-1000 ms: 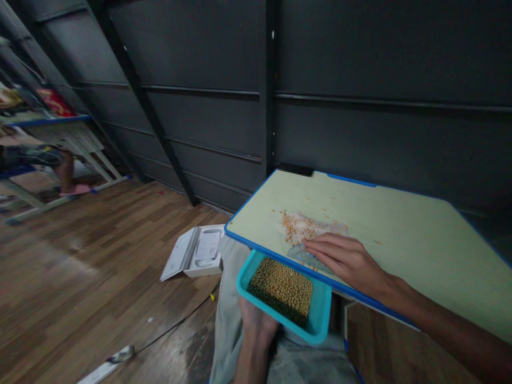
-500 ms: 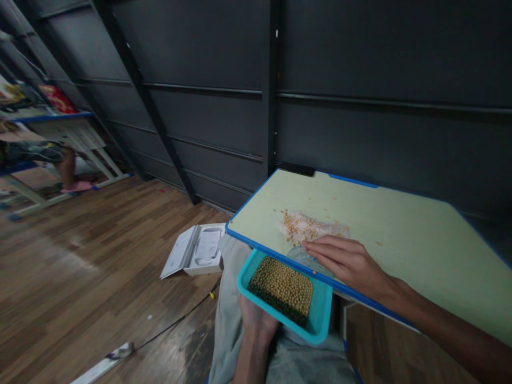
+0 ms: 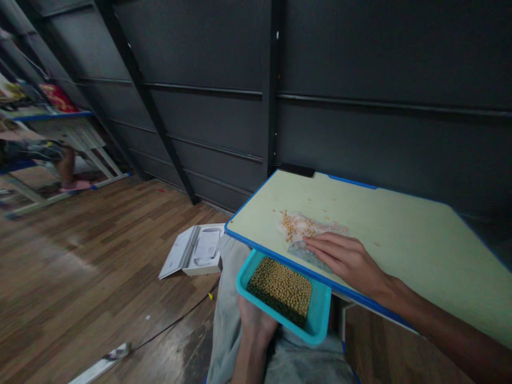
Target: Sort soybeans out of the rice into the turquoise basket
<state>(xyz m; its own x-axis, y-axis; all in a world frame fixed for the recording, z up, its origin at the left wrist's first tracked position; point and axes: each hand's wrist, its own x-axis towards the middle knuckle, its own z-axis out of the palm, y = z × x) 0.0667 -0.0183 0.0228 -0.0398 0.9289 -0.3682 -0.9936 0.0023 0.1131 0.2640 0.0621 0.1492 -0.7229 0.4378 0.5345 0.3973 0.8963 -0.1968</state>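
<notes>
My left hand (image 3: 256,320) grips a turquoise plastic tray (image 3: 323,314) from below, just under the table's near edge. Inside the tray lies a heap of yellowish soybeans (image 3: 286,282), with a dark green shadowed band along the near side. Over the tabletop, my right hand (image 3: 352,258) is stretched flat, fingers together and pointing left, palm side down. Its fingertips touch or hover at a clear crinkled plastic sheet (image 3: 300,252); contact is hard to tell. Just beyond them, loose soybeans (image 3: 288,226) lie scattered among whitish, see-through material (image 3: 304,221).
The pale table (image 3: 400,234) has a blue rim, with a black phone-like object (image 3: 296,170) at its far edge. A dark panelled wall (image 3: 200,112) stands behind. On the wooden floor are an open white box (image 3: 204,256), a cable and a power strip (image 3: 100,368). A person's leg (image 3: 67,165) shows far left.
My right hand has shifted slightly up, away from the near edge. A bean seen at the table's near rim no longer shows there. The tray stays almost in place.
</notes>
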